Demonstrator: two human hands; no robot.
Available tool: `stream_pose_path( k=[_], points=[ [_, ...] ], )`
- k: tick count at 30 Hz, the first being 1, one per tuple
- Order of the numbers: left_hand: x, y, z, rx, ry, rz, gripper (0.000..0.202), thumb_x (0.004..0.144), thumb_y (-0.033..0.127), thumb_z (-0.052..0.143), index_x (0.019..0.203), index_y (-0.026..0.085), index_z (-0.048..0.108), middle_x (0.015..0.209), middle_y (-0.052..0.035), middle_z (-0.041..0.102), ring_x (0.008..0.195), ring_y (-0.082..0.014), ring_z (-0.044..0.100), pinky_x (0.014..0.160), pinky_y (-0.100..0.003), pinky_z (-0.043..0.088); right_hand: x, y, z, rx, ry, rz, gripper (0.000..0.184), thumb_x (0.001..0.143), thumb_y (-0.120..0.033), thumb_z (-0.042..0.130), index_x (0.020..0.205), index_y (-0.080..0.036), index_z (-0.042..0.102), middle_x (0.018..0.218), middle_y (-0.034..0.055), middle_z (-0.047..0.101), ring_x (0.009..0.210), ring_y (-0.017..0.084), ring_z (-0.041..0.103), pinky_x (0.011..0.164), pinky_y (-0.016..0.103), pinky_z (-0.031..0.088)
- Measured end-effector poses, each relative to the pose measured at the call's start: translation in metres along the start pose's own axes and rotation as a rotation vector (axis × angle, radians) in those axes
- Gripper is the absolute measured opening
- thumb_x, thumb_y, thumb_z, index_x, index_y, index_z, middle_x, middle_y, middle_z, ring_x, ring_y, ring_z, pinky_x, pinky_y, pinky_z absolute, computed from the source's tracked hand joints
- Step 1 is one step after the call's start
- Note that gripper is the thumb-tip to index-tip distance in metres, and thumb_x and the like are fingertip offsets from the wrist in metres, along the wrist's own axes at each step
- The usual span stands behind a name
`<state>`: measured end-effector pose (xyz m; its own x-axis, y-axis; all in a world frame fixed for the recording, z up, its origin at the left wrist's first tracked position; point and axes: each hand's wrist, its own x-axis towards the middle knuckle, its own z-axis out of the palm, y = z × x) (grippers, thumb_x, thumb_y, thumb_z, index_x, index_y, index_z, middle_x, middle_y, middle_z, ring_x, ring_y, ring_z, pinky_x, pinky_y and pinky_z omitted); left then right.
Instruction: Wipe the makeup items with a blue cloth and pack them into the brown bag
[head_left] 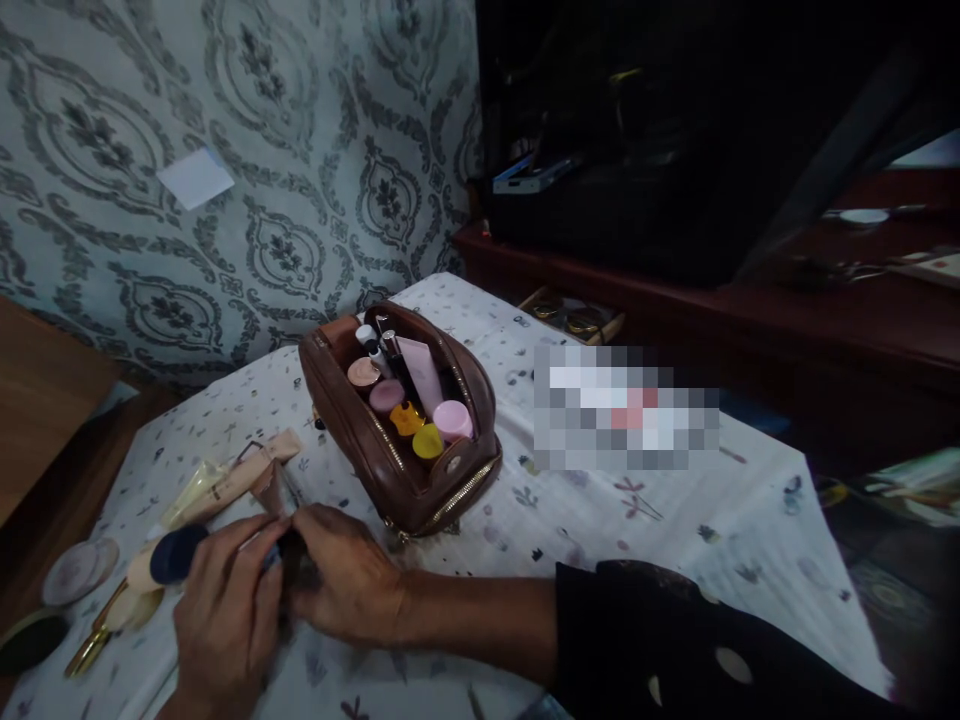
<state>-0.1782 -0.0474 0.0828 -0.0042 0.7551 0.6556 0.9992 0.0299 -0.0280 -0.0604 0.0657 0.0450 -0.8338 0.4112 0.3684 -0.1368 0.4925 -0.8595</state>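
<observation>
My left hand (229,595) and my right hand (349,575) meet at the lower left of the table, both with fingers closed. Whatever lies between them is hidden by the fingers; only a small bluish-dark patch shows. Just beyond them stands a brown toiletry bag (367,465), its zip undone. Inside are a pale pink tube (421,368), a pink-lidded jar (453,421), a yellow cap (428,441), an orange item (407,419) and several other cosmetics. Beside my left hand lie a dark blue round cap (178,553) and a peach-coloured tube (244,480).
A white patterned cloth (600,520) covers the table. On its left edge sit a round pinkish compact (79,570), a gold-handled item (97,635) and a dark round object (31,642). A pixelated patch (626,408) lies right of the bag. Behind is a dark red cabinet (675,330).
</observation>
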Motion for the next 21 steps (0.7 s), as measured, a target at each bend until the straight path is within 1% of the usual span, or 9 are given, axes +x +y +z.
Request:
stream_pose_path(
  k=[2, 5, 8, 9, 11, 14, 17, 19, 21],
  points=[
    [0.005, 0.006, 0.003, -0.054, -0.111, -0.056, 0.027, 0.098, 0.029, 0.045, 0.118, 0.021, 0.061, 0.109, -0.0082, 0.067, 0.099, -0.024, 0.063, 0.089, -0.035, 0.048, -0.001, -0.003, -0.005, -0.076, -0.035, -0.015, 0.044, 0.081, -0.022, 0.064, 0.123, -0.017, 0.052, 0.114, 0.0113, 0.064, 0.106, 0.028, 0.061, 0.091, 0.04, 0.052],
    [0.008, 0.008, 0.003, -0.205, -0.228, -0.294, 0.036, 0.1, 0.041, 0.041, 0.126, 0.023, 0.058, 0.12, -0.0067, 0.068, 0.11, -0.0235, 0.063, 0.094, -0.033, 0.049, -0.004, -0.009, -0.014, -0.184, -0.113, -0.043, 0.039, 0.086, -0.021, 0.062, 0.123, -0.013, 0.052, 0.12, 0.0162, 0.063, 0.111, 0.03, 0.06, 0.094, 0.042, 0.052],
    [0.011, 0.003, -0.002, -0.363, -0.273, -0.556, 0.045, 0.099, 0.052, 0.041, 0.128, 0.023, 0.058, 0.127, -0.0061, 0.067, 0.122, -0.0246, 0.06, 0.107, -0.034, 0.044, -0.004, -0.011, -0.02, -0.232, -0.189, -0.14, 0.04, 0.086, -0.025, 0.067, 0.12, -0.01, 0.052, 0.121, 0.0184, 0.063, 0.115, 0.031, 0.058, 0.097, 0.041, 0.052],
    [0.012, 0.001, -0.003, -0.417, -0.292, -0.628, 0.048, 0.097, 0.056, 0.043, 0.126, 0.023, 0.06, 0.126, -0.0057, 0.067, 0.122, -0.0248, 0.06, 0.109, -0.034, 0.044, -0.004, -0.011, -0.021, -0.231, -0.201, -0.179, 0.042, 0.085, -0.025, 0.069, 0.12, -0.01, 0.052, 0.121, 0.0185, 0.063, 0.116, 0.031, 0.058, 0.098, 0.04, 0.051],
    [0.014, -0.005, -0.005, -0.52, -0.313, -0.771, 0.053, 0.091, 0.064, 0.051, 0.12, 0.022, 0.065, 0.121, -0.0049, 0.07, 0.115, -0.0249, 0.064, 0.105, -0.032, 0.048, -0.002, -0.007, -0.019, -0.193, -0.197, -0.246, 0.042, 0.084, -0.024, 0.072, 0.119, -0.011, 0.052, 0.12, 0.0168, 0.063, 0.116, 0.028, 0.058, 0.1, 0.037, 0.05],
    [0.015, -0.008, -0.004, -0.647, -0.262, -0.958, 0.055, 0.082, 0.066, 0.062, 0.115, 0.022, 0.068, 0.114, -0.0036, 0.072, 0.106, -0.0242, 0.068, 0.093, -0.029, 0.054, 0.0, 0.0, -0.012, -0.041, -0.148, -0.294, 0.041, 0.079, -0.02, 0.076, 0.113, -0.015, 0.053, 0.117, 0.0127, 0.064, 0.114, 0.025, 0.059, 0.1, 0.034, 0.049],
    [0.014, -0.002, -0.004, -0.706, -0.13, -1.085, 0.057, 0.075, 0.065, 0.069, 0.11, 0.02, 0.069, 0.111, -0.0045, 0.073, 0.11, -0.0263, 0.066, 0.089, -0.028, 0.055, 0.002, 0.006, -0.003, 0.182, -0.091, -0.237, 0.045, 0.074, -0.021, 0.081, 0.11, -0.018, 0.055, 0.112, 0.0081, 0.065, 0.108, 0.022, 0.063, 0.096, 0.032, 0.051],
    [0.014, 0.004, -0.002, -0.722, -0.064, -1.082, 0.054, 0.075, 0.067, 0.068, 0.101, 0.019, 0.069, 0.106, -0.005, 0.073, 0.106, -0.0267, 0.068, 0.085, -0.029, 0.057, 0.003, 0.007, 0.001, 0.36, -0.068, -0.134, 0.048, 0.07, -0.023, 0.084, 0.11, -0.02, 0.057, 0.106, 0.0038, 0.066, 0.098, 0.019, 0.064, 0.088, 0.03, 0.052],
    [0.012, 0.008, 0.0, -0.657, 0.0, -0.963, 0.048, 0.082, 0.066, 0.059, 0.092, 0.02, 0.068, 0.098, -0.0044, 0.073, 0.095, -0.0247, 0.07, 0.08, -0.031, 0.058, 0.004, 0.007, 0.005, 0.556, -0.045, -0.003, 0.049, 0.066, -0.028, 0.088, 0.107, -0.021, 0.06, 0.101, 0.0005, 0.066, 0.092, 0.017, 0.064, 0.083, 0.028, 0.052]
  ],
)
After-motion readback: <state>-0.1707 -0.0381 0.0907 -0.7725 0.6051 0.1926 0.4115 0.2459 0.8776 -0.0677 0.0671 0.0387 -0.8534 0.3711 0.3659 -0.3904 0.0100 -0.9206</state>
